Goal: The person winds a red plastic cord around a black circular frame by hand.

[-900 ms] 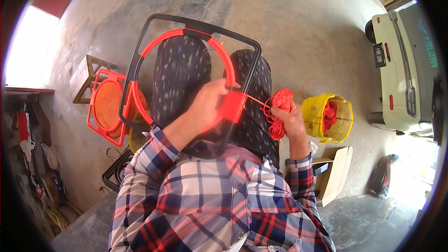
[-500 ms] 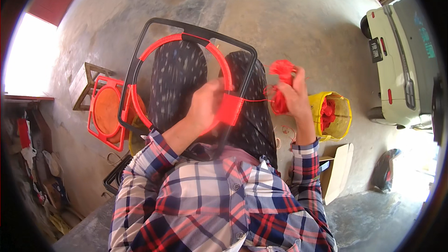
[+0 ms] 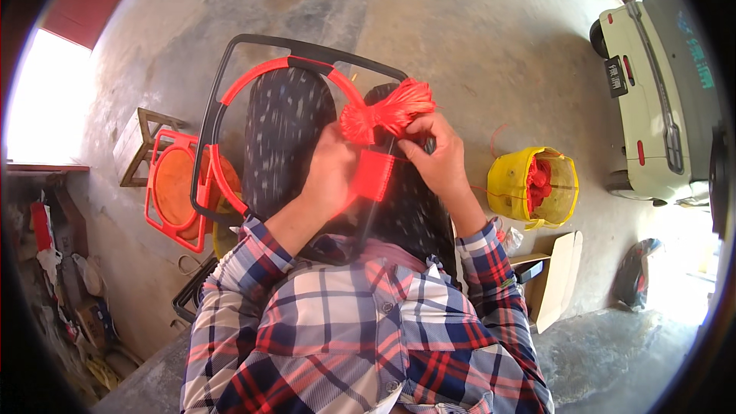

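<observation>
A black metal frame with an inner ring, partly wrapped in red cord, rests across my thighs. My left hand is closed at the ring's right side, its blurred fingertips partly hidden behind a bundle of red cord. That bundle lies over the ring and the frame's right bar. With bent fingers, my right hand closes at the bundle's right end, just outside the bar; its exact hold is partly hidden. Below both hands, a tightly wrapped red block joins ring and bar.
On the right stands a yellow bucket-like container with red cord inside, beside an open cardboard box. At left are a red frame with an orange disc and a wooden stool. A pale vehicle is parked far right.
My right hand has brought the cord bundle leftward, from outside the frame to over the ring. The frame and my left hand have shifted slightly left.
</observation>
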### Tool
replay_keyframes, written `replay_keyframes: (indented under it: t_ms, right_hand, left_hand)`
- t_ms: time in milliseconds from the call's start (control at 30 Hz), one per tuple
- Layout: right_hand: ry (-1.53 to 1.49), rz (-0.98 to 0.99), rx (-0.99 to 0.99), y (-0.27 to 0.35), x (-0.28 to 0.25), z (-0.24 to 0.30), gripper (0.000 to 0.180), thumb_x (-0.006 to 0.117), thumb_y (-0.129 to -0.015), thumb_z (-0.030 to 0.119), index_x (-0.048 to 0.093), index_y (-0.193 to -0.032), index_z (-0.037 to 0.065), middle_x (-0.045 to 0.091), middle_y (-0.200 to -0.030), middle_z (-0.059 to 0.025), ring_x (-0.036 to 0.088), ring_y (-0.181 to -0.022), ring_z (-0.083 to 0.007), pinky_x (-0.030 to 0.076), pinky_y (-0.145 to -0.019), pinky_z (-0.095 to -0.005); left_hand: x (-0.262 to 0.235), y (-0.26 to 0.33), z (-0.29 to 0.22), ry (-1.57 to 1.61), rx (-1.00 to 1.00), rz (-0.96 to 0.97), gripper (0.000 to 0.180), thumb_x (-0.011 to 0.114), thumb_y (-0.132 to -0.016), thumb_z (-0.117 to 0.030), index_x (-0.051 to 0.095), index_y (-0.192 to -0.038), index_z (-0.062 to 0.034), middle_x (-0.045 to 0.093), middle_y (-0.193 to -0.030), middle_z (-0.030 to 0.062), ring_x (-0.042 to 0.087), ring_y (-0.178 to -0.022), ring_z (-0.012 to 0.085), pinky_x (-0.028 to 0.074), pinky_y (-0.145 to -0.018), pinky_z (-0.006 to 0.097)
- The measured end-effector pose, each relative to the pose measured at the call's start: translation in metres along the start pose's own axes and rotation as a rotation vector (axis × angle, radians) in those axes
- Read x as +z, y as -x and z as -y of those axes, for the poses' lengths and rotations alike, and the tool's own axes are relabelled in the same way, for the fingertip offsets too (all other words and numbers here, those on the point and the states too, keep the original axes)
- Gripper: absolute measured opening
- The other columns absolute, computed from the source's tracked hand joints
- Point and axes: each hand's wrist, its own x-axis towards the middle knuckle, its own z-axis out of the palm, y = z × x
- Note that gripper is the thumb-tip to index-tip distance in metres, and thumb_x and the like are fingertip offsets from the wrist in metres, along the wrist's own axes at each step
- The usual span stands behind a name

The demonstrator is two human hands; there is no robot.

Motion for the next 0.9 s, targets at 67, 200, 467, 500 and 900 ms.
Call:
replay_keyframes:
  t_ms: [67,200,467,500,900]
  right_hand:
    - [-0.108,-0.085,0.169,-0.003,0.002,-0.005,0.016,0.068,-0.075,-0.002,0.058,-0.086,0.003,0.062,-0.088,-0.0069,0.063,-0.075,-0.0204,0.051,-0.07,-0.031]
    - [-0.031,0.02,-0.164,-0.014,0.006,0.024,0.013,0.064,-0.075,-0.005,0.057,-0.082,0.003,0.062,-0.087,-0.0063,0.062,-0.087,-0.0179,0.049,-0.076,-0.0322]
    - [-0.301,-0.193,0.263,0.004,-0.012,-0.033,0.015,0.066,-0.074,-0.005,0.064,-0.084,0.006,0.063,-0.102,-0.0037,0.058,-0.094,-0.013,0.048,-0.078,-0.0293]
    - [-0.176,-0.001,0.201,0.011,-0.01,-0.032,0.014,0.068,-0.074,0.004,0.066,-0.087,0.007,0.063,-0.1,-0.0033,0.058,-0.093,-0.0161,0.049,-0.075,-0.0309]
    - [-0.187,-0.073,0.048,0.025,-0.006,-0.022,0.027,0.068,-0.071,0.016,0.066,-0.095,0.004,0.062,-0.099,-0.0063,0.059,-0.083,-0.0225,0.048,-0.073,-0.0333]
  left_hand:
    - [0.016,0.006,-0.001,-0.035,0.1,-0.14,0.052,0.048,-0.085,-0.018,0.039,-0.135,-0.0083,0.052,-0.125,0.0075,0.055,-0.107,0.017,0.049,-0.088,0.035]
    - [0.014,0.001,0.004,-0.192,0.283,-0.125,0.05,0.048,-0.087,-0.008,0.036,-0.136,-0.0084,0.052,-0.124,0.0071,0.054,-0.104,0.0174,0.048,-0.087,0.034]
    - [-0.023,-0.004,0.01,0.058,-0.176,-0.288,0.044,0.043,-0.075,0.009,0.049,-0.116,-0.0065,0.06,-0.105,0.0085,0.062,-0.095,0.0204,0.054,-0.084,0.037]
    - [-0.021,-0.005,0.01,0.06,-0.176,-0.289,0.044,0.043,-0.075,0.009,0.049,-0.116,-0.0065,0.06,-0.105,0.0085,0.062,-0.095,0.0204,0.054,-0.084,0.037]
    - [-0.011,-0.003,0.004,-0.179,-0.391,-0.203,0.031,0.048,-0.089,0.0,0.054,-0.119,0.0018,0.065,-0.105,0.011,0.067,-0.088,0.0182,0.056,-0.077,0.033]
